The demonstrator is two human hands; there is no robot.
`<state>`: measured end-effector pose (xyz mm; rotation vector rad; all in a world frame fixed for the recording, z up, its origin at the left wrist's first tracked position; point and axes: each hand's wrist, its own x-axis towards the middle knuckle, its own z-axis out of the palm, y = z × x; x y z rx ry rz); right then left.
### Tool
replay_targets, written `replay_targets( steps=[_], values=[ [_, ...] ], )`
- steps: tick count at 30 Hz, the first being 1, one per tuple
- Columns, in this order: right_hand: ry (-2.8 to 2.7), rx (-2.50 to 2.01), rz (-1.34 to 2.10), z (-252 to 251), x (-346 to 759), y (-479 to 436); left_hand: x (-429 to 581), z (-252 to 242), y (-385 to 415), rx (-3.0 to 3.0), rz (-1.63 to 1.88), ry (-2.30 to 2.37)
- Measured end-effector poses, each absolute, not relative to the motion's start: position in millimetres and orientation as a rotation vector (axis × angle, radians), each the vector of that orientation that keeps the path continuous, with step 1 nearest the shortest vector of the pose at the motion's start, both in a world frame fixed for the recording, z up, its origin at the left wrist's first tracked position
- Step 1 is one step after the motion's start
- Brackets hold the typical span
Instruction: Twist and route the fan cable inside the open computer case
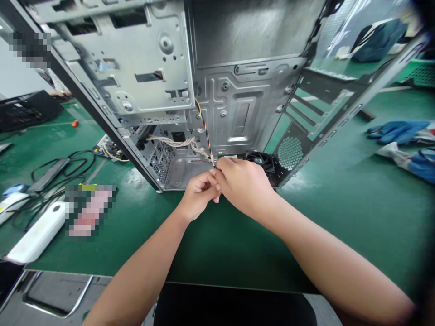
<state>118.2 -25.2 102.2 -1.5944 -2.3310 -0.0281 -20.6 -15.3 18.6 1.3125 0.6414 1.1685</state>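
Observation:
A twisted multicolour cable (206, 129) hangs from the drive cage (112, 68) of an open computer case. Its lower end runs to the pinched fingers of my right hand (246, 181), which is closed on it. My left hand (200, 194) is closed too, fingertips against those of the right; whatever lies between its fingers is hidden. Both hands are just in front of the case's lower opening. Behind them, a bundle of pale wires (176, 142) comes out under the cage. A black fan (260, 160) rests at the bottom right of the case.
The case stands on a green table (254, 253). At left lie a white power strip (41, 233), black cords (41, 181) and a blurred pink item (91, 213). Blue gloves (397, 131) and a green basket (419, 72) are at right. The table's front edge is close to me.

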Motion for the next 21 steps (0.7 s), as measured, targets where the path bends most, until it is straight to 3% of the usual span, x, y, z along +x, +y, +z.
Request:
replay_targets(
  steps=[21],
  values=[
    [-2.301, -1.596, -0.029, 100.7, 118.1, -25.3, -18.6, 18.6, -14.1, 1.289, 1.187, 0.637]
  ],
)
